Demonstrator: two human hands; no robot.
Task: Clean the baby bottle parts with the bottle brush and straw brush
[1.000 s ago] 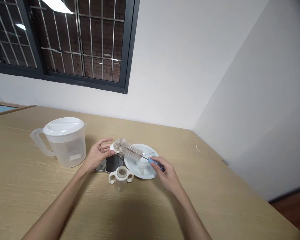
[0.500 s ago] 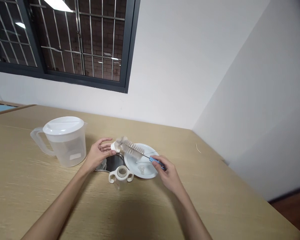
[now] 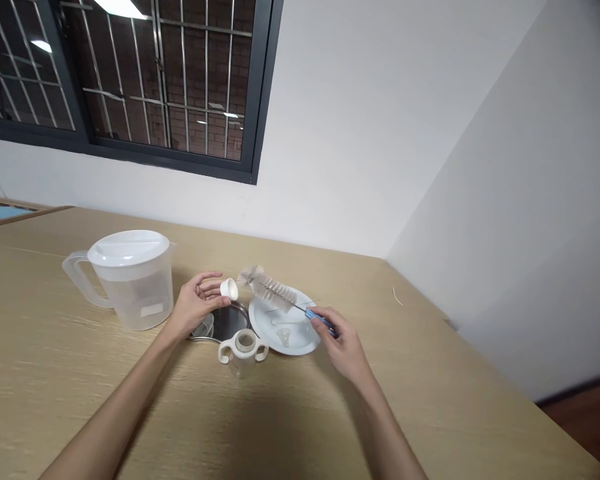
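My left hand [image 3: 196, 305] pinches a small white cap [image 3: 229, 289] above a shiny metal bowl [image 3: 226, 322]. My right hand [image 3: 341, 343] grips the blue handle of a bottle brush [image 3: 271, 289]. The bristle head points left and hangs just right of the cap, a small gap between them. Below the brush lies a white plate [image 3: 266, 320] with a clear teat [image 3: 285, 337] on it. A handled baby bottle [image 3: 243, 350] stands upright in front of the bowl, its mouth uncovered.
A translucent plastic jug [image 3: 130, 279] with a white lid stands at the left on the wooden table [image 3: 455, 373]. White walls meet in a corner behind the table. A barred window [image 3: 145, 80] is at the upper left. The table's right edge drops to a dark floor.
The brush has pulled back to the right and lifted off the cap. My left hand has turned the cap so its round face shows.
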